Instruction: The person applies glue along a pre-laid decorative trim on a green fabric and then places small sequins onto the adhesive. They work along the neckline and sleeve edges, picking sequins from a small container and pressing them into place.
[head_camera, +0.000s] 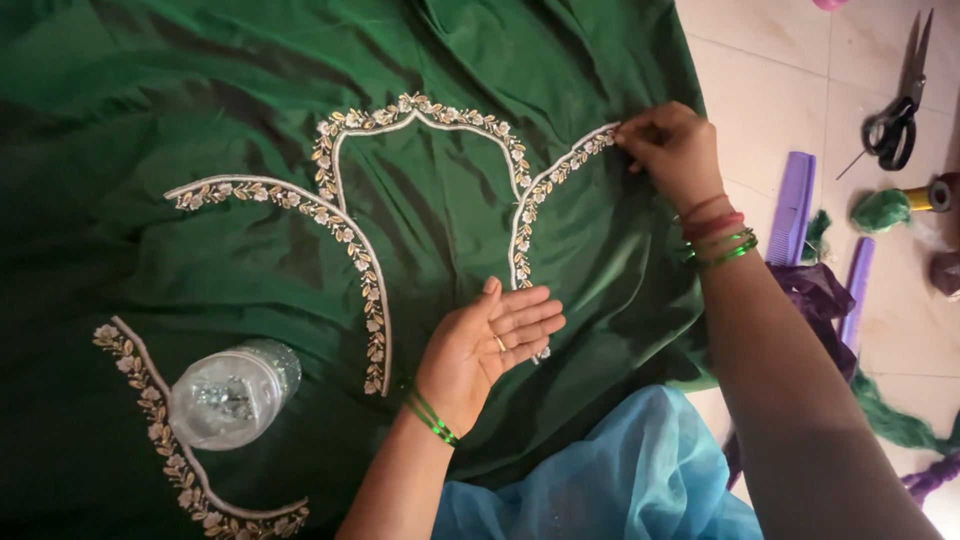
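A dark green cloth (200, 90) with silver and gold embroidered borders (430, 115) lies spread over the floor. My left hand (492, 345) rests palm up on the cloth near the lower end of an embroidered strip, fingers apart, holding nothing I can make out. My right hand (672, 148) is at the cloth's right edge, its fingertips pinched at the tip of an embroidered strip (570, 160). Both wrists carry green bangles.
A clear plastic jar of silver beads (232, 392) lies on the cloth at lower left. On the tiled floor to the right lie scissors (897, 120), purple combs (792, 205), a green thread spool (885, 208) and loose green thread. Light blue fabric (630, 470) covers my lap.
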